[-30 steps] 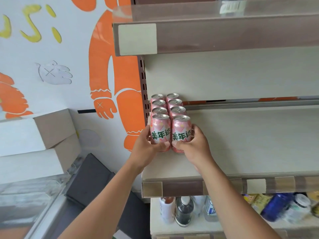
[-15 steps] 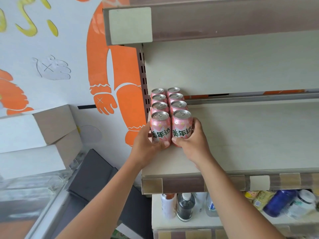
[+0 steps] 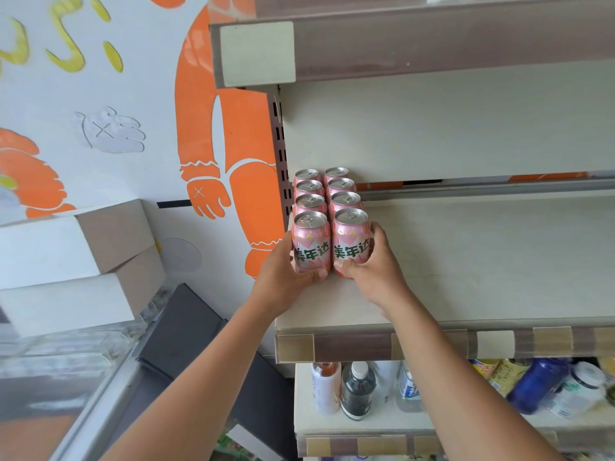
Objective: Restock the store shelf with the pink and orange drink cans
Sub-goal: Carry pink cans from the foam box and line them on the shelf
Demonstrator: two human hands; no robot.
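Observation:
Pink drink cans stand in two rows at the left end of the cream shelf (image 3: 466, 261). My left hand (image 3: 283, 276) wraps the front left pink can (image 3: 310, 242) from its left side. My right hand (image 3: 372, 267) wraps the front right pink can (image 3: 351, 239) from its right side. Both front cans stand upright on the shelf, touching each other and the cans behind (image 3: 326, 191). No orange cans are in view.
The shelf's upright post (image 3: 281, 154) is just left of the cans. An upper shelf edge (image 3: 399, 44) overhangs. Bottles (image 3: 357, 390) and jars (image 3: 539, 384) stand on the lower shelf. White boxes (image 3: 76, 261) are stacked at left, with a dark case (image 3: 186, 331) below.
Both hands have pushed the two front cans back a little against the rows behind. The camera has shifted slightly.

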